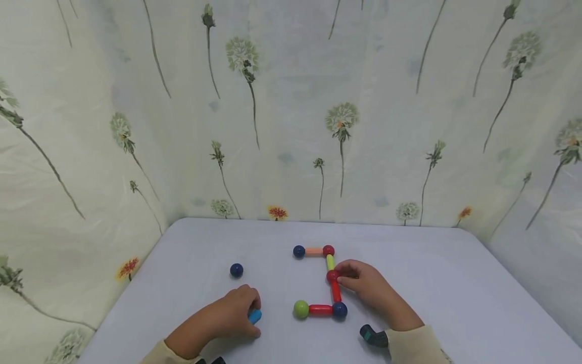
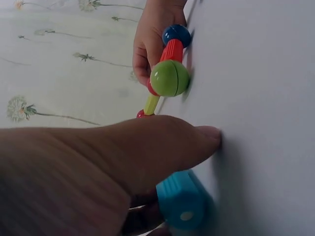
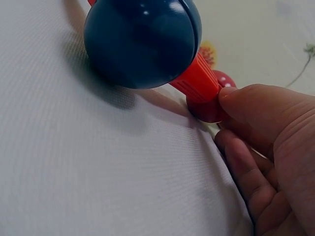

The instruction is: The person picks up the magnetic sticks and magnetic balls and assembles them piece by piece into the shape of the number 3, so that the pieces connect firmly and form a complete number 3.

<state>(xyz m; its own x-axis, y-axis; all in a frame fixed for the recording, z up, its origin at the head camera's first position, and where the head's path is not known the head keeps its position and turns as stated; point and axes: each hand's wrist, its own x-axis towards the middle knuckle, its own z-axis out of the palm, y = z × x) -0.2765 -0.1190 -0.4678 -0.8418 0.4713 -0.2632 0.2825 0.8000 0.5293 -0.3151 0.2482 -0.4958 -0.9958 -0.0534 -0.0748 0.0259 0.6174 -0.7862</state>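
My right hand (image 1: 366, 285) pinches the middle red ball (image 1: 332, 276) of a joined ball-and-rod figure. A yellow rod (image 1: 330, 262) and a red rod (image 1: 335, 291) meet at that ball. On the table, a blue rod (image 2: 182, 201) lies between the thumb and fingers of my left hand (image 1: 234, 313). The left thumb stands apart from this rod, and whether the fingers touch it is partly hidden. A green ball (image 2: 170, 78) forms the figure's near end; a dark blue ball (image 3: 142, 42) makes the near corner.
Beyond my left hand lies a loose dark blue ball (image 1: 236, 270). The figure's far arm has a peach rod (image 1: 313, 251), a red ball (image 1: 329, 251) and another dark blue ball (image 1: 298, 252). A dark curved piece (image 1: 374, 336) is by the right sleeve. Flower-patterned cloth (image 1: 291, 111) hangs behind the white table (image 1: 191, 253).
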